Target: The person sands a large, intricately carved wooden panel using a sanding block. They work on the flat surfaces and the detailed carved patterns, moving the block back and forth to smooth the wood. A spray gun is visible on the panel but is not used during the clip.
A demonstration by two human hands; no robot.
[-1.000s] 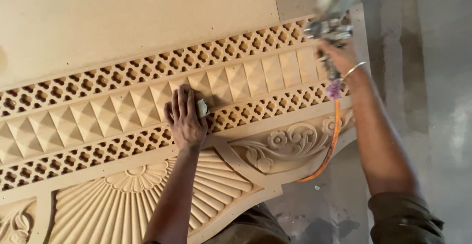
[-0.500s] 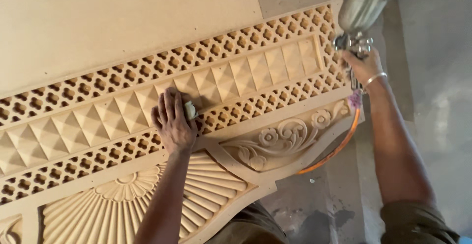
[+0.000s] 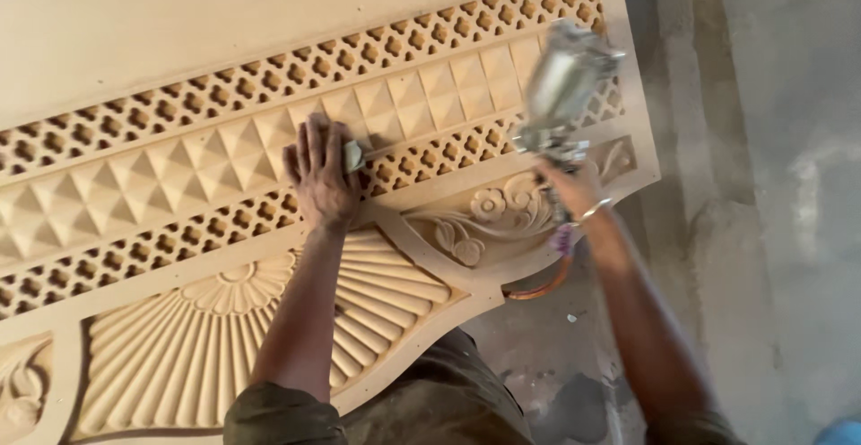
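While left hand (image 3: 321, 180) presses small pad (image 3: 353, 155) flat on carved panel (image 3: 224, 153), right hand (image 3: 571, 189) fingers wrap spray gun (image 3: 563, 86) above panel's right end. Coating step likely; steady aim needed.

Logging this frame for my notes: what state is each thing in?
Carved panel: lying flat, bare and unpainted.
Left hand: palm down on the panel, pressing a small pale pad.
Right hand: gripping a spray gun, held above the panel's right end, blurred.
Orange hose: hanging below the right hand.
Floor: grey, dusty.
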